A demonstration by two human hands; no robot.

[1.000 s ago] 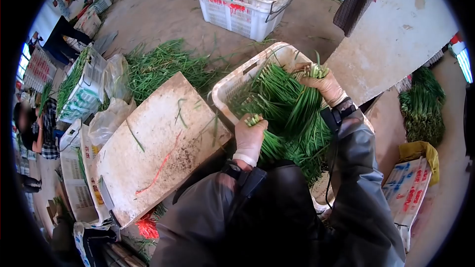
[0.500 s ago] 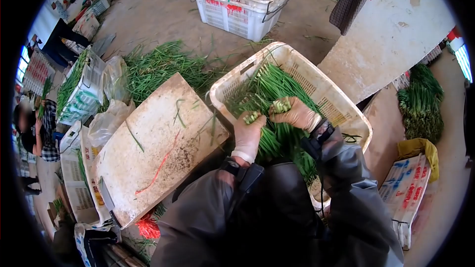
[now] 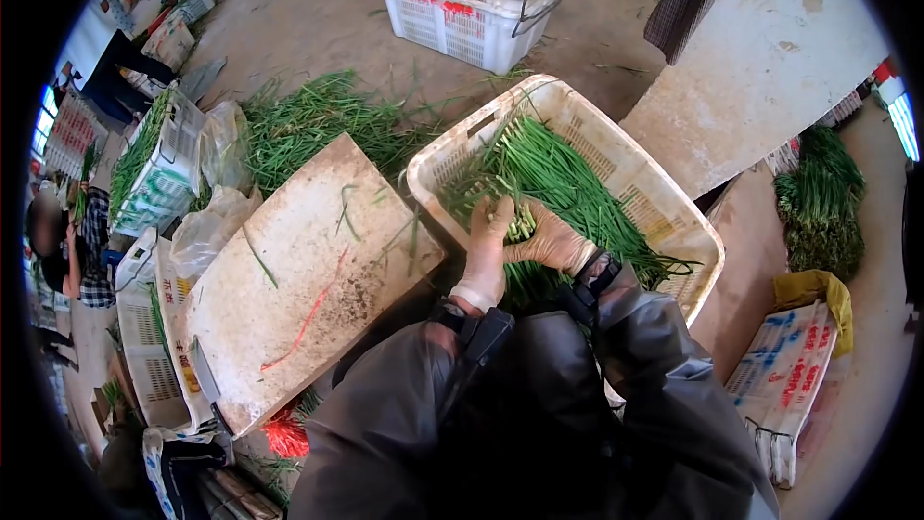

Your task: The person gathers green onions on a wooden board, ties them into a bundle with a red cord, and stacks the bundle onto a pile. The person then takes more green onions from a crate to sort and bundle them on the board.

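My left hand, in a thin pale glove, is closed around the near side of a bunch of green chives. From the other side, my gloved right hand wraps the same bunch, and the two hands touch. Pale stalk ends stick up between the fingers, while the green leaves hang down toward my lap. Under and beyond the hands, a white plastic basket holds more chives, laid with their pale ends to the left.
A stained board with a red string lies left of the basket. Loose greens are heaped behind it. Stacked white crates stand ahead. More bundles lie at right. A person in checked clothing is at far left.
My hands held two separate small bunches; now they are together around one bunch. My right hand has moved left and down, and its leaves no longer cover the basket's right side.
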